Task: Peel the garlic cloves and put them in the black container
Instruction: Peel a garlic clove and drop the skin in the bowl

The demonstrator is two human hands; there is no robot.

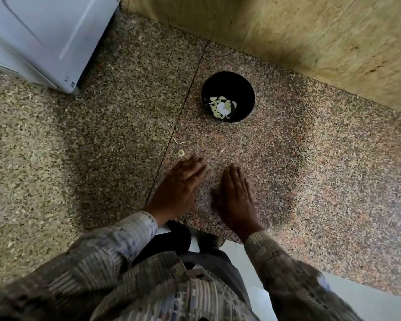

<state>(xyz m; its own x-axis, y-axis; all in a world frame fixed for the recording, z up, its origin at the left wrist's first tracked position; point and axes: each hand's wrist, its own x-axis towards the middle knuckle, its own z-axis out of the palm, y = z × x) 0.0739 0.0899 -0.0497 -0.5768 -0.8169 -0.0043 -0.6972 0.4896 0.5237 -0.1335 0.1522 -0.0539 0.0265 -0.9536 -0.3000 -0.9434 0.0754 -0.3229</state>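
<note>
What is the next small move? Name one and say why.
Probably the left hand should reach forward and pick up the small pale piece just beyond its fingers. Both it and the right hand are open and empty, cloves already lie in the container, and no unpeeled garlic shows. Clove or skin, I cannot tell.

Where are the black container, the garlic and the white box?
Round black container [239, 88]: head view, bare inner wall.
Pale peeled garlic cloves [214, 109]: head view, pile's left part.
White box-shaped appliance [39, 35]: head view, flat side panel.

Head cam looks down, close over countertop.
</note>
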